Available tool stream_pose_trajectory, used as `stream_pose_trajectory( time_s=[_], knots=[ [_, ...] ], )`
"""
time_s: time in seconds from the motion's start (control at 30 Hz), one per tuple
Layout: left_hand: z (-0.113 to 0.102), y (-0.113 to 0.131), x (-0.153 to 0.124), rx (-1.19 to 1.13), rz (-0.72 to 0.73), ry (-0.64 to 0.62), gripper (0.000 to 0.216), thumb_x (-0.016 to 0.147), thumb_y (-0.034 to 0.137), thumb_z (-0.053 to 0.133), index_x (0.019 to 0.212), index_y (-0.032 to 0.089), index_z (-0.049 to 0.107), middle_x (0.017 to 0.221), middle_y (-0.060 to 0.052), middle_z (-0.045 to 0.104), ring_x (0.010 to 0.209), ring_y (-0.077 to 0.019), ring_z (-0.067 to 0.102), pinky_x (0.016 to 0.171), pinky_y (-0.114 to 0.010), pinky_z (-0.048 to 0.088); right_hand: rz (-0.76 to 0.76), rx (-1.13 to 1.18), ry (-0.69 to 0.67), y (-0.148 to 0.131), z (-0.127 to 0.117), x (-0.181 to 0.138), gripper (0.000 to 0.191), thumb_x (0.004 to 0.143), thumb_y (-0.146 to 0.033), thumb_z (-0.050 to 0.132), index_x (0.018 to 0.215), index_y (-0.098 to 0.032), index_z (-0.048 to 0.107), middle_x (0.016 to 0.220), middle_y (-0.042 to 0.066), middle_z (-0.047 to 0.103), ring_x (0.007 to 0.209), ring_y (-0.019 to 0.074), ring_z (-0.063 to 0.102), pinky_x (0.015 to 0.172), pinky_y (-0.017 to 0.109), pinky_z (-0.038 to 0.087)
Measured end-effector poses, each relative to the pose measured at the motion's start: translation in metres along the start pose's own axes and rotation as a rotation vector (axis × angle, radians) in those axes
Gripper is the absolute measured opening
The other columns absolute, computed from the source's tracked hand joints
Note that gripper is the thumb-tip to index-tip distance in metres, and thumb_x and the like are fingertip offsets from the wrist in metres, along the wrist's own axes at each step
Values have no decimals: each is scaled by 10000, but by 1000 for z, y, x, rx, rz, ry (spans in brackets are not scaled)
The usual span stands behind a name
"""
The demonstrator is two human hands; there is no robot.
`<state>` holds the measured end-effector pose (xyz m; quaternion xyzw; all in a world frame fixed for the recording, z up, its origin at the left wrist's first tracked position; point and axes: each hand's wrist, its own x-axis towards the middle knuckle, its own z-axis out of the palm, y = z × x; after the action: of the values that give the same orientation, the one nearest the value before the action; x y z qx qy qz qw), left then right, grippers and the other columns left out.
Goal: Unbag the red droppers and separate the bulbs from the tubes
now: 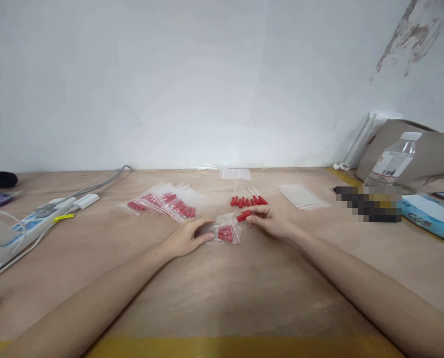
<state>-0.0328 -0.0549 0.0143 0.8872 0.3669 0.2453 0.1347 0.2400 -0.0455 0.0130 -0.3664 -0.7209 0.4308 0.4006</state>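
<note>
While the table [222, 298] carries a fan of filled bags [166, 201] left of centre and a loose row of red-capped droppers [249, 200] further back, the action is mid-table: left hand [186, 238] pinching a small clear zip bag [225, 229] down on the wood, right hand [270, 221] closed on 1 dropper [243, 216] by its red cap at the bag mouth. Bag looks light, limp, slick film, so grip near the opening. Dropper likely light, thin stem fragile; the soft cap is the safe hold
</note>
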Motion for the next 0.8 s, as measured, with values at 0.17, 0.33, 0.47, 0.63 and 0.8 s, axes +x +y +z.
stream_pose_trajectory(
  time_s=[0.17,0.33,0.47,0.63,0.8],
  knots=[
    [-1,1,1,5,-30,-14,410,809,428,510,1144,192,519,1096,-56,607,917,-184,581,764,-281,456,45,70,315,-9,-66,1,269,651,-371,684,857,-198,677,844,37,689,741,148,621,699,283,496],
    [0,0,3,-1,-29,-11,403,806,425,516,1135,193,523,1111,-53,602,974,-192,566,828,-296,436,-53,-96,629,7,-101,4,244,661,-326,670,874,-206,666,912,49,678,850,181,621,795,334,493],
    [0,-1,3,5,-37,-16,402,806,418,518,1136,188,523,1108,-56,604,963,-191,569,820,-302,438,-114,-472,655,35,-91,4,220,708,-265,604,899,-172,665,901,70,672,836,189,620,800,347,485],
    [0,-1,2,1,-31,-11,393,803,403,527,1132,189,526,1098,-58,608,952,-192,571,806,-301,441,-178,-833,416,48,-75,2,201,776,-208,511,877,-180,682,902,78,663,819,186,608,766,316,474],
    [0,-1,3,-10,-23,-5,392,800,404,532,1128,188,528,1095,-57,608,953,-189,571,817,-304,439,-58,-877,302,41,-70,1,202,757,-209,546,913,-180,672,913,80,658,802,186,612,754,305,470]
  ],
)
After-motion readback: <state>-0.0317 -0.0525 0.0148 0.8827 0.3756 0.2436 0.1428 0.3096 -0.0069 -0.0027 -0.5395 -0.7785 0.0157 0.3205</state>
